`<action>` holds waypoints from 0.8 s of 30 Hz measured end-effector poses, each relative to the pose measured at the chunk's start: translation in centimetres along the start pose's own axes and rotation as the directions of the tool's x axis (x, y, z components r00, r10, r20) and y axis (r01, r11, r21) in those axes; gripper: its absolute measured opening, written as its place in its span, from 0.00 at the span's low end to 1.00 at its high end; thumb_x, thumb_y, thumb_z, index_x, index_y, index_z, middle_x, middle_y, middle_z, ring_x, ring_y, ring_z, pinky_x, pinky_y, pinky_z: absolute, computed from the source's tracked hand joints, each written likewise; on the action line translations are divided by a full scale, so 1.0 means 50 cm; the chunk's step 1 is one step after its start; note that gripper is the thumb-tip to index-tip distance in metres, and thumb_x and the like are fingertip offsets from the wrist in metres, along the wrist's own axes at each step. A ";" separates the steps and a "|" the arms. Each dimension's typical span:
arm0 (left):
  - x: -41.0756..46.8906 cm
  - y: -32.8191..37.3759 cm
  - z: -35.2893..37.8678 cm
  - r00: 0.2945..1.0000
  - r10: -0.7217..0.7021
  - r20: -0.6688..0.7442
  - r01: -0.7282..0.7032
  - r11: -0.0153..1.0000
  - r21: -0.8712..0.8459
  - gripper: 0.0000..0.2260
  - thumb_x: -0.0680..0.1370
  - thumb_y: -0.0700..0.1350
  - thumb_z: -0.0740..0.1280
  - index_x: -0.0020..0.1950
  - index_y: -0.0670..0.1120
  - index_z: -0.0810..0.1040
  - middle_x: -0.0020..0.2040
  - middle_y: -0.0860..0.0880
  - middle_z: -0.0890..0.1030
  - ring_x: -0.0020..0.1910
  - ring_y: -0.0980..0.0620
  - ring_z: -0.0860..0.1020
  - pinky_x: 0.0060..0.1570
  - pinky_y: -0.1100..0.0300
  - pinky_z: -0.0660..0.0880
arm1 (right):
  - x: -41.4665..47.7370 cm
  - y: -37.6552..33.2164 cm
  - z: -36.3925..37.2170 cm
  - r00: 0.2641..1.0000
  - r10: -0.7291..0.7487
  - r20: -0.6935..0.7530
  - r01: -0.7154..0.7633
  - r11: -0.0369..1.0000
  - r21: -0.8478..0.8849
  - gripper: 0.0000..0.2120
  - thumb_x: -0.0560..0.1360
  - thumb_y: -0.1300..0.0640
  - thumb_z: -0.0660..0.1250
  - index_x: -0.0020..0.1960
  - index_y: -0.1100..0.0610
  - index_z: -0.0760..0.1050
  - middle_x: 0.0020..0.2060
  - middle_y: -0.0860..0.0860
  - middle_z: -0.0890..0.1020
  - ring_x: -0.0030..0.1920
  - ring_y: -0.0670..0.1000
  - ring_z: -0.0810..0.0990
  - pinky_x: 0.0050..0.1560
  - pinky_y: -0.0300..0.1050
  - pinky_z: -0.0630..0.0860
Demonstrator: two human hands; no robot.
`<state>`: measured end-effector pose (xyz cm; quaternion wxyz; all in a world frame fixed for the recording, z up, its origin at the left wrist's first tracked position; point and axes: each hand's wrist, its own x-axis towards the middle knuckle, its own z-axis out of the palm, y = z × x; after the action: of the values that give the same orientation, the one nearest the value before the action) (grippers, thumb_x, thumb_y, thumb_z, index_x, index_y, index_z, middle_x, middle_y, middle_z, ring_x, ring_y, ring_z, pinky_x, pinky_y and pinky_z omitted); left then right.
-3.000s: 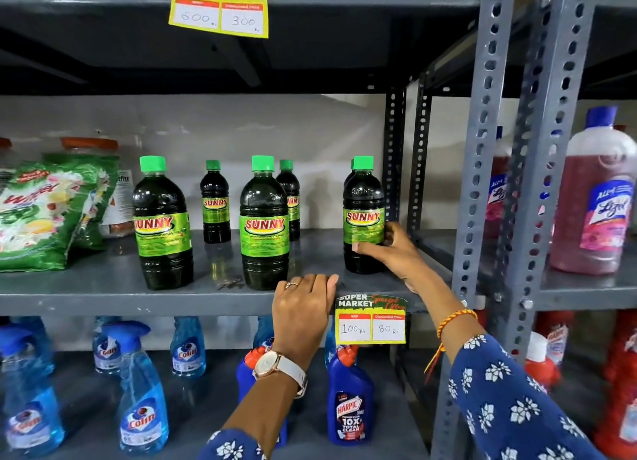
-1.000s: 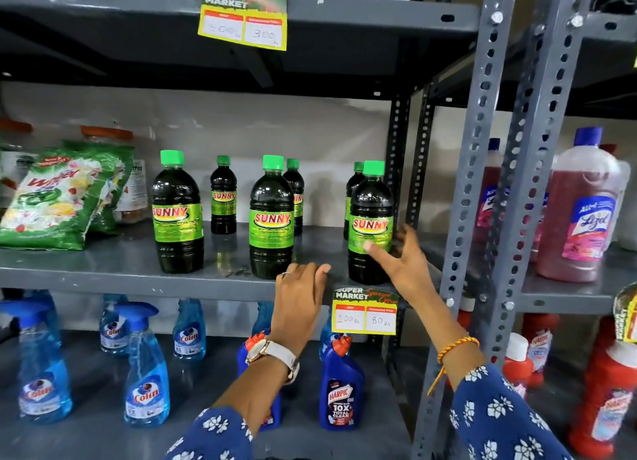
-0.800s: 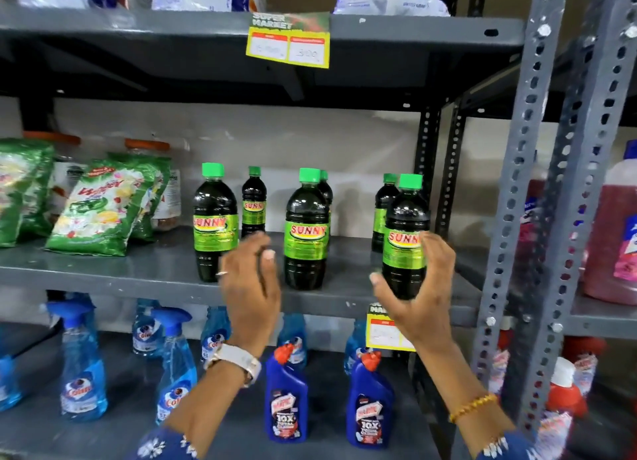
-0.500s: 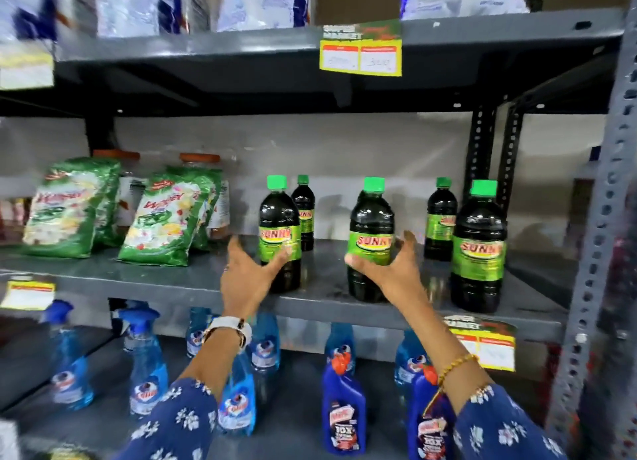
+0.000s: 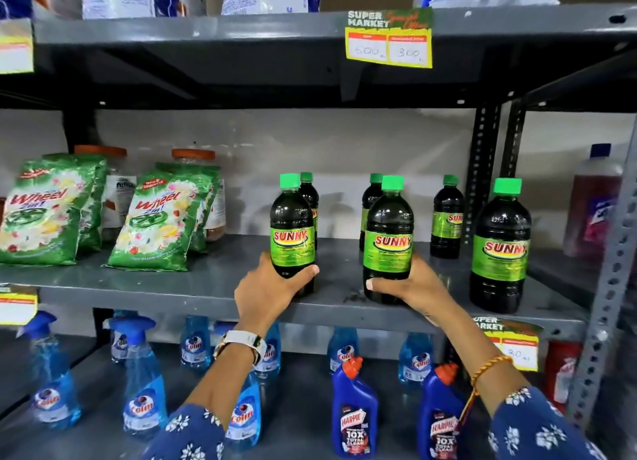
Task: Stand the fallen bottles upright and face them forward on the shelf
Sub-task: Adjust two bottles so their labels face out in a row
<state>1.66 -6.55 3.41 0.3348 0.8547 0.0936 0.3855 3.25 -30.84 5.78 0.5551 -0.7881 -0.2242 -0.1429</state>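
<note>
Both hands have left the shelf lip and the end bottle: the left hand now wraps its fingers round the left front bottle, and the right hand clasps the middle front bottle. Each stands upright near the front edge of the grey shelf, holding dark liquid, label forward. A third front bottle stands free toward the right edge; three smaller ones stand behind. Bare shelf separates the bottles from the green packets.

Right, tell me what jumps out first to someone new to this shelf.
Two hands on the middle shelf: the left hand grips one dark green-capped Sunny bottle, the right hand another, both upright, labels forward. Green Wheel packs lean at left; blue Colin sprays fill the shelf below.
</note>
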 end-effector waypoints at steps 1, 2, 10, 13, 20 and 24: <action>0.000 0.001 0.001 1.000 0.000 -0.008 0.000 1.000 0.005 0.32 0.60 0.74 0.64 0.51 0.51 0.72 0.46 0.49 0.82 0.46 0.43 0.79 0.39 0.57 0.68 | 0.000 -0.001 0.000 1.000 0.001 0.002 -0.001 1.000 -0.015 0.23 0.57 0.54 0.79 0.50 0.48 0.77 0.44 0.48 0.85 0.46 0.48 0.83 0.51 0.48 0.78; 0.000 0.002 0.002 1.000 0.002 -0.011 -0.002 1.000 0.011 0.32 0.61 0.74 0.64 0.51 0.51 0.72 0.45 0.48 0.82 0.46 0.43 0.79 0.40 0.56 0.68 | 0.001 -0.002 0.000 1.000 0.002 0.005 -0.002 1.000 -0.026 0.22 0.57 0.53 0.79 0.49 0.47 0.77 0.44 0.48 0.85 0.46 0.47 0.82 0.51 0.48 0.78; -0.006 -0.001 0.000 0.999 0.043 -0.020 -0.043 0.999 0.011 0.30 0.63 0.73 0.65 0.51 0.51 0.72 0.46 0.48 0.82 0.45 0.43 0.79 0.39 0.56 0.67 | -0.002 -0.003 0.003 1.000 0.009 -0.026 -0.010 0.998 -0.054 0.22 0.57 0.54 0.79 0.47 0.47 0.76 0.46 0.48 0.84 0.46 0.47 0.82 0.51 0.47 0.77; -0.007 -0.001 0.001 0.998 0.051 -0.022 -0.050 0.999 0.008 0.30 0.62 0.73 0.64 0.52 0.51 0.71 0.46 0.48 0.82 0.45 0.43 0.79 0.39 0.57 0.67 | -0.002 0.000 0.002 1.000 -0.001 -0.020 0.000 0.999 -0.040 0.22 0.57 0.54 0.79 0.48 0.46 0.75 0.45 0.47 0.84 0.45 0.45 0.82 0.48 0.43 0.76; -0.024 -0.008 -0.010 0.994 0.105 -0.030 -0.104 0.994 0.025 0.42 0.58 0.78 0.59 0.59 0.49 0.67 0.50 0.49 0.82 0.48 0.44 0.79 0.42 0.54 0.72 | -0.009 -0.009 -0.002 0.999 -0.020 0.029 0.018 0.997 0.078 0.27 0.56 0.47 0.80 0.53 0.46 0.76 0.45 0.44 0.85 0.47 0.43 0.82 0.53 0.45 0.78; -0.037 -0.010 -0.038 0.988 0.060 -0.145 -0.117 0.900 -0.420 0.40 0.65 0.68 0.68 0.70 0.48 0.62 0.63 0.51 0.72 0.60 0.49 0.73 0.54 0.54 0.71 | -0.068 -0.007 0.004 0.950 -0.140 -0.278 0.118 0.988 -0.095 0.47 0.61 0.42 0.76 0.71 0.53 0.56 0.64 0.45 0.69 0.63 0.45 0.69 0.64 0.43 0.66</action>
<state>-0.93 -6.00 2.92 0.4894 0.7373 -0.0109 0.4656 0.14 -31.19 4.40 0.5400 -0.7641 -0.1873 -0.2991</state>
